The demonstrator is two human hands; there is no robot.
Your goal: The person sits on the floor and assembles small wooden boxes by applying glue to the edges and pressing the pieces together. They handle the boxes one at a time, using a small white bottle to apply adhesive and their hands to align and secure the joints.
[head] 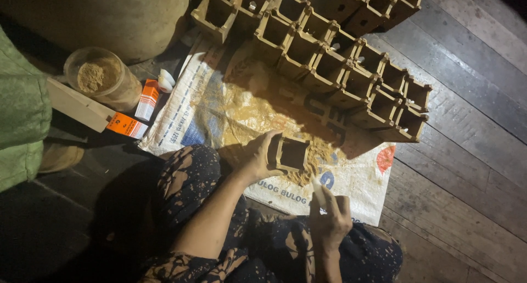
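Small square brown clay box (290,154) sits gripped in the left hand (258,158), right over the printed white woven sack (219,107) dusted with tan powder. Right hand (329,220) is nearer, closed around a thin pale stick (319,195). Rows of matching clay boxes (351,69) are stacked on the far side, with a clear plastic jar of powder (101,77) far left.
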